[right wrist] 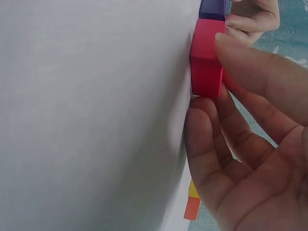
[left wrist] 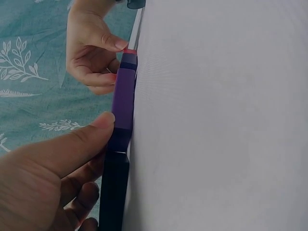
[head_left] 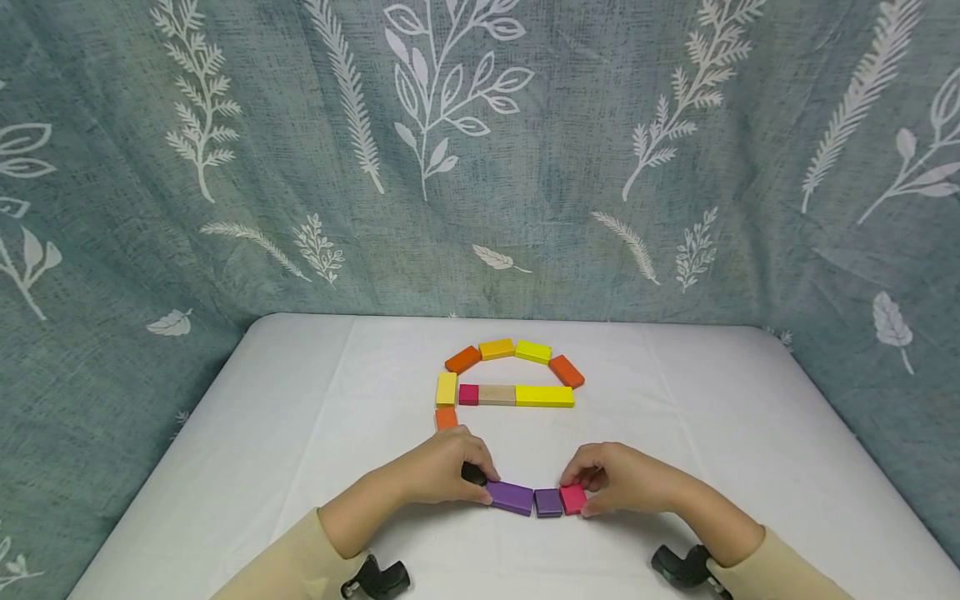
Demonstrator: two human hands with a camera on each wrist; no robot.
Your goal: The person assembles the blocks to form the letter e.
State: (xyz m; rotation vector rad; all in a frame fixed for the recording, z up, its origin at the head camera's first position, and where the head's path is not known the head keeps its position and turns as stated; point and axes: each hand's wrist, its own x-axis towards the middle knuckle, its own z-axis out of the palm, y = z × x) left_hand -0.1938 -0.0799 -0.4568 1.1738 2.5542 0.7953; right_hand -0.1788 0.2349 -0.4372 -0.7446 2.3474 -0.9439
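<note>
My left hand [head_left: 438,471] pinches the left end of a long purple block [head_left: 512,498], its thumb along the near side. A black block [head_left: 473,474] lies under the fingers, partly hidden; in the left wrist view the dark block [left wrist: 114,187] meets the purple one end to end. To the right sits a short dark purple block [head_left: 547,503]. With thumb and fingers, my right hand [head_left: 622,479] grips a pinkish-red block [head_left: 573,499] at the right end of this row. The right wrist view shows the thumb on the red block [right wrist: 207,53].
Beyond the hands, an orange block [head_left: 462,359], a yellow block [head_left: 533,352] and several others form an arch. Inside it runs a bar of a red, a tan [head_left: 497,396] and a long yellow block. A white cloth [head_left: 360,367] covers the table; a patterned curtain hangs behind.
</note>
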